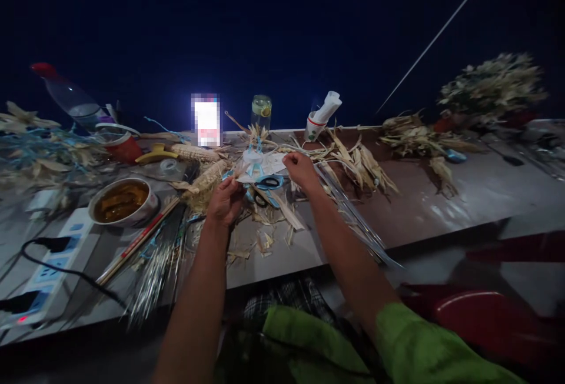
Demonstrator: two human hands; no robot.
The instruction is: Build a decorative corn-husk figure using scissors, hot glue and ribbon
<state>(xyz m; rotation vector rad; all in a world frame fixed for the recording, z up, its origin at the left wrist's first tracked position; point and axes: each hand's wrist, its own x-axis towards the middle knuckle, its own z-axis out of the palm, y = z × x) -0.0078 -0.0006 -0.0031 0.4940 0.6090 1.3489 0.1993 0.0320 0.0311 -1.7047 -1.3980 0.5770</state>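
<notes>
Left hand: the left hand (227, 199) has its fingertips drawn together on a pale strip (243, 177); from where I stand the strip points toward three o'clock, into the gap between the hands.
Right hand: the right hand (301, 170) sits at two o'clock from the left, well apart from it; its fingers curl inward, though whether they pinch anything I cannot tell.
Between them: a white round piece (252, 157) with pale blue ties; a white sheet (274, 163) just beside the right fingers; black-handled scissors (260, 198) at six o'clock, close by, among husk scraps (265, 243).
Far side, from the hands: a green-lidded jar (262, 112) at twelve; a paper cup (312, 127) at one, white rolls in it; a glowing screen (206, 120) between ten and eleven.
Left of the hands: a bowl (152, 200) of brown liquid toward nine; silvery wires (154, 272) and a power strip (55, 266) toward eight.
Right of the hands: dry husks (364, 166) toward three; more wires (357, 222) toward four.
</notes>
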